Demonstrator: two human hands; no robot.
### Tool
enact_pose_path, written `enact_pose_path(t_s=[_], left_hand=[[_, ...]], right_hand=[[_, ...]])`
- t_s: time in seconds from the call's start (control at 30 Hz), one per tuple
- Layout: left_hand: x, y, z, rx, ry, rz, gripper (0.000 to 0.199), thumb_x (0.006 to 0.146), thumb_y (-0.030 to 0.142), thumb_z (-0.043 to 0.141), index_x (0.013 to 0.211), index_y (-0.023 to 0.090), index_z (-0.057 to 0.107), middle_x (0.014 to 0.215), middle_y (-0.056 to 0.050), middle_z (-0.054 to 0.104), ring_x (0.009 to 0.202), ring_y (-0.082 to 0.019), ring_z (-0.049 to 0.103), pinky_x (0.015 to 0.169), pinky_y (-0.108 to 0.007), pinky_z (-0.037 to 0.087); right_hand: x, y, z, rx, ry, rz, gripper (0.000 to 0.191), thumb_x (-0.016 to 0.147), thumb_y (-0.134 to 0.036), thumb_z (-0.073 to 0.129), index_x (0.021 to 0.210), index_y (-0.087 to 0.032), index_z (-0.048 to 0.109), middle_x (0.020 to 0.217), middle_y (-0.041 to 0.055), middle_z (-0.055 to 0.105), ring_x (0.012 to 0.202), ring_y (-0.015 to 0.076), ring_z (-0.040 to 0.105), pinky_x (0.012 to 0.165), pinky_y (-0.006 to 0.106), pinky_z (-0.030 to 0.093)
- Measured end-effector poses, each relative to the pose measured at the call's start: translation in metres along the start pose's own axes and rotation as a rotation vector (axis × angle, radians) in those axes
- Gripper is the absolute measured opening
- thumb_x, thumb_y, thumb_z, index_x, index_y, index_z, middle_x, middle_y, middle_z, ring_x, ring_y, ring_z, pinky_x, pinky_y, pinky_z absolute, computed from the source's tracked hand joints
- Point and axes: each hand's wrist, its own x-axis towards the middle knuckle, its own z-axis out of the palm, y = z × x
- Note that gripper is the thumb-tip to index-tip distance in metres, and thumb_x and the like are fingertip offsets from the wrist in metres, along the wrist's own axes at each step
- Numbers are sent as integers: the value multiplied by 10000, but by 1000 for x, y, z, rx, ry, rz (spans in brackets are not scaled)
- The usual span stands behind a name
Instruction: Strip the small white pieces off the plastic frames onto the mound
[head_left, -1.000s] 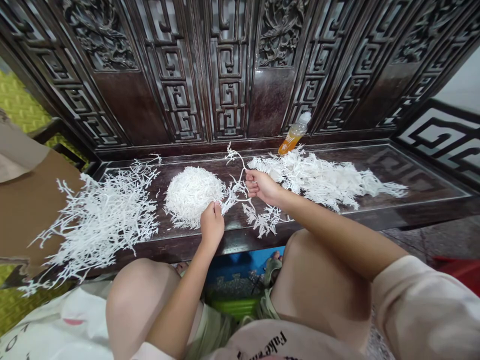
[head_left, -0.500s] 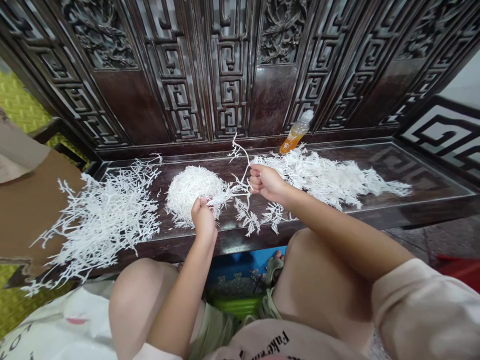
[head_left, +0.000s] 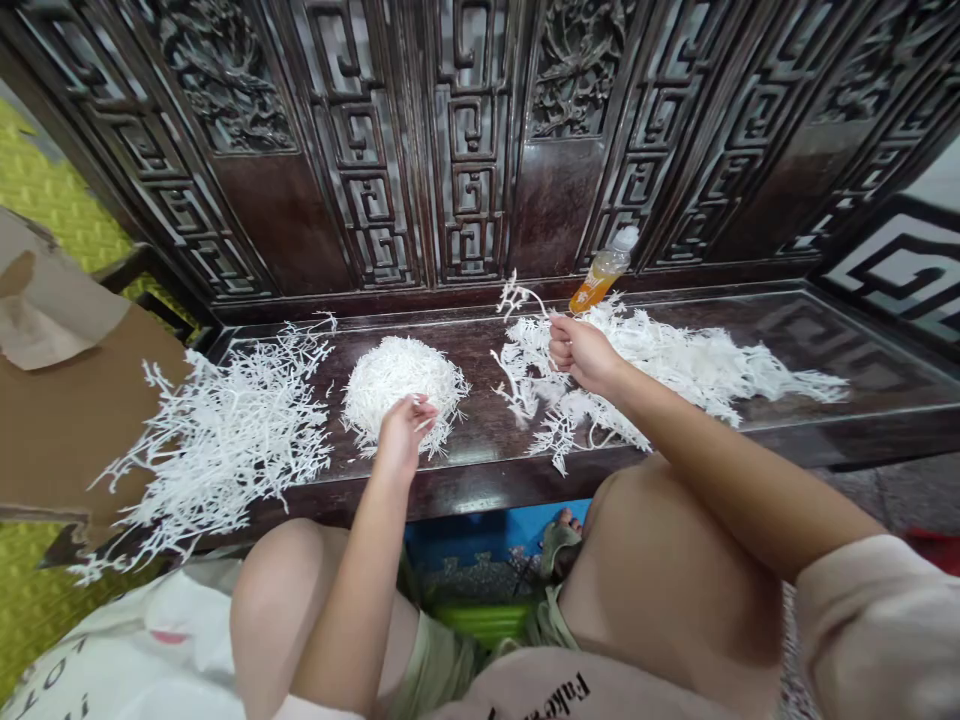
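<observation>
Head view: the left hand (head_left: 401,440) has drawn back to the near edge of a tight white mound (head_left: 401,390) of branching strands. Its fingers (head_left: 418,408) are bunched against a few thin strands, but those are too fine to tell whether they are gripped or only touched. The right hand (head_left: 583,352) sits well apart, over a long loose pile (head_left: 697,365) of the same strands. Its fingers are curled closed around a sprig (head_left: 521,295) that rises from the fist and arcs toward the far edge; the fist hides the held part. The tangle that stretched between the hands has parted, leaving the mound separate from the pile. A third pile (head_left: 225,440) lies to the left on the dark wooden surface (head_left: 480,470), its tips reaching over a cardboard sheet (head_left: 67,400). Behind the right pile, a tilted bottle (head_left: 604,280) of orange liquid stands against a carved panel (head_left: 472,130), its base close to the strands. The person's thighs (head_left: 667,570) fill the lower frame, and a foot (head_left: 566,530) shows below the surface, partly hidden.
</observation>
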Motion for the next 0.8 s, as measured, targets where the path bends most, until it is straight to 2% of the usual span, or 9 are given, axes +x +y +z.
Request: enact_pose_path(t_s=[0.03, 0.1, 0.17, 0.23, 0.4, 0.67, 0.8], left_hand=[[-1, -9, 6, 49, -85, -46, 213, 670, 339, 482, 723, 146, 553, 616, -12, 560, 620, -123, 559, 651, -276, 417], [-1, -22, 14, 147, -154, -72, 277, 650, 368, 522, 773, 130, 591, 660, -35, 595, 633, -127, 567, 647, -267, 415], [1, -28, 14, 234, -129, -53, 306, 641, 375, 542, 802, 125, 615, 693, -44, 614, 637, -123, 567, 651, -259, 411], [4, -28, 9, 283, -48, -12, 297, 642, 364, 545, 805, 129, 626, 689, -39, 618, 630, -114, 560, 659, -254, 406], [10, -23, 1, 291, 66, 113, 285, 603, 363, 596, 770, 135, 633, 703, -44, 636, 660, -121, 560, 681, -254, 408], [14, -27, 3, 146, -54, 35, 305, 601, 349, 600, 814, 131, 617, 729, -53, 640, 660, -117, 572, 685, -258, 415], [15, -26, 0, 135, -35, 39, 324, 599, 329, 598, 858, 135, 611, 756, -50, 639, 646, -100, 564, 661, -240, 405]], right_hand=[[-3, 1, 4, 4, -34, 14, 329, 828, -285, 328, 551, -199, 173, 374, -85, 124, 342, 57, 92, 379, 231, 90], [-8, 1, 13, 20, -80, 34, 325, 833, -284, 308, 551, -197, 174, 379, -83, 120, 348, 59, 89, 382, 228, 101], [-10, 1, 17, 28, -117, 37, 325, 835, -291, 304, 551, -195, 177, 385, -81, 119, 354, 59, 86, 385, 226, 104], [-9, 2, 17, 17, -146, 30, 326, 830, -302, 320, 552, -195, 188, 390, -80, 131, 360, 59, 90, 385, 225, 99], [-1, 11, 11, -27, -140, 73, 322, 824, -303, 324, 552, -197, 190, 390, -83, 135, 359, 59, 86, 382, 224, 79], [3, 18, 12, -89, -109, 87, 317, 820, -290, 339, 554, -199, 192, 392, -86, 141, 362, 56, 85, 371, 215, 77], [5, 22, 13, -94, -113, 81, 317, 820, -289, 343, 550, -196, 205, 394, -87, 150, 357, 51, 89, 370, 211, 73]])
